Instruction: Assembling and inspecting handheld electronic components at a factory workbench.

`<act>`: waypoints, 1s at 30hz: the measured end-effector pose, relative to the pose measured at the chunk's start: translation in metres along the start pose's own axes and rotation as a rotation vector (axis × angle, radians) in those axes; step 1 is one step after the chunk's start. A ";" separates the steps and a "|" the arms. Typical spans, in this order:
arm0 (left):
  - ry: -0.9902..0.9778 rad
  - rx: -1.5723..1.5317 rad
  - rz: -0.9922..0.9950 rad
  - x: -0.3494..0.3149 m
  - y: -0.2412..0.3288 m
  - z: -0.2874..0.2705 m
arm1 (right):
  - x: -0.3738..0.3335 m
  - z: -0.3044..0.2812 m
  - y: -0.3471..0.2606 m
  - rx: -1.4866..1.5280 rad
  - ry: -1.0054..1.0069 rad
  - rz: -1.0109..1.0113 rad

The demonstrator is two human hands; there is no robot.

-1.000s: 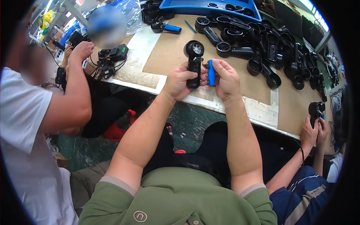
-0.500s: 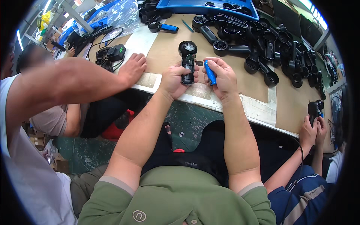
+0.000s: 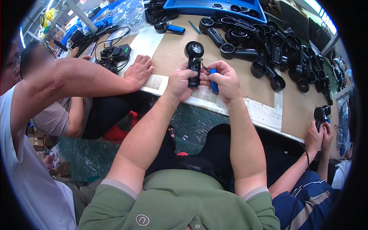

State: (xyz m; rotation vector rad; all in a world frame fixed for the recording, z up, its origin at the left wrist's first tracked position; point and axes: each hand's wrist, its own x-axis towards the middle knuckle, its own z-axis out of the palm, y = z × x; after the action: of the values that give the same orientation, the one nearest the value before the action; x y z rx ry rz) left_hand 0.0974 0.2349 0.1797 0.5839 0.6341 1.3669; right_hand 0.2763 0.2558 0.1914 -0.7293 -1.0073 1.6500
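My left hand [image 3: 178, 83] is closed round the handle of a black handheld fan [image 3: 194, 49], its round head pointing away from me and its thumb-side handle opened up. Small wires and a bit of circuit board [image 3: 198, 61] show at the neck. In my right hand [image 3: 229, 81] a blue cylindrical battery [image 3: 214, 85] is pinched between thumb and fingers, upright beside the handle. Thin leads seem to run from it to the fan. The fingertips of both hands nearly meet between the two parts.
Many black fan housings [image 3: 264, 50] are heaped at the right, below a blue tray [image 3: 214, 8]. A blue battery [image 3: 175, 28] and a green pen-like stick [image 3: 194, 27] lie farther back. A co-worker's hand [image 3: 139, 72] rests at left; another co-worker's hands [image 3: 320, 135] hold a part at right.
The blue battery has turned from tilted to nearly upright and come closer to the fan handle. My left hand still holds the fan. The view has shifted slightly.
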 end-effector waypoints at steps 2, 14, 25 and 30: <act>-0.001 0.014 -0.016 0.001 -0.001 0.000 | 0.002 -0.001 -0.001 -0.008 0.014 0.014; -0.016 -0.031 0.011 0.001 -0.003 -0.002 | 0.005 -0.004 -0.010 -0.305 -0.109 0.042; 0.004 0.085 0.050 0.001 -0.006 -0.005 | 0.000 -0.002 -0.008 -0.234 -0.044 0.046; 0.038 0.087 0.056 -0.002 -0.005 0.006 | -0.005 0.001 -0.006 -0.263 -0.048 -0.040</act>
State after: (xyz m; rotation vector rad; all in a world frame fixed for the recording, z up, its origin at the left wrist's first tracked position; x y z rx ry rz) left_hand 0.1055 0.2320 0.1805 0.6508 0.7159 1.4108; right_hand 0.2793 0.2519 0.1975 -0.8396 -1.2813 1.5225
